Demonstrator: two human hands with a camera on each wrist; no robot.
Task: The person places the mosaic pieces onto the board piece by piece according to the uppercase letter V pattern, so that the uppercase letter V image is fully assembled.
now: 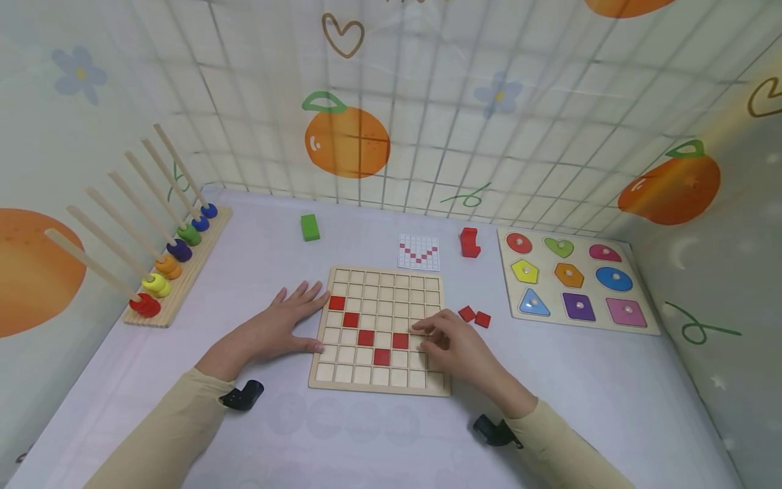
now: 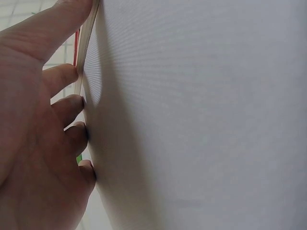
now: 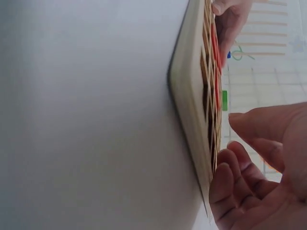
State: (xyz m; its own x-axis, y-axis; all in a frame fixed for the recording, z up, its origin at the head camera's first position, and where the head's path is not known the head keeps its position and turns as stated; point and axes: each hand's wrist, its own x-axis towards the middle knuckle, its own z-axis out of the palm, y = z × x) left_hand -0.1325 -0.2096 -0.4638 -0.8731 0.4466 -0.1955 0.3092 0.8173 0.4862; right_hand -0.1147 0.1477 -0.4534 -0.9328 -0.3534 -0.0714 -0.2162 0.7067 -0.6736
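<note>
A square wooden grid board (image 1: 391, 388) lies on the table with several red square tiles (image 1: 381, 357) in its cells, stepping down from the left and then up one cell. My left hand (image 1: 282, 324) is spread along the board's left edge, thumb and fingertips touching it. Over the board's right side is my right hand (image 1: 455, 343), fingers bent and thumb apart from them. Nothing shows between them in the right wrist view. Two loose red tiles (image 1: 482, 320) lie just right of the board. Behind it, a white card (image 1: 418, 252) shows a red V pattern on a grid.
At left stands a wooden peg rack (image 1: 198, 255) with coloured rings. A green block (image 1: 309, 227) and a red block (image 1: 469, 242) lie behind the board. A shape puzzle (image 1: 577, 322) with knobbed pieces lies at right. A printed curtain (image 1: 427, 136) hangs at the back.
</note>
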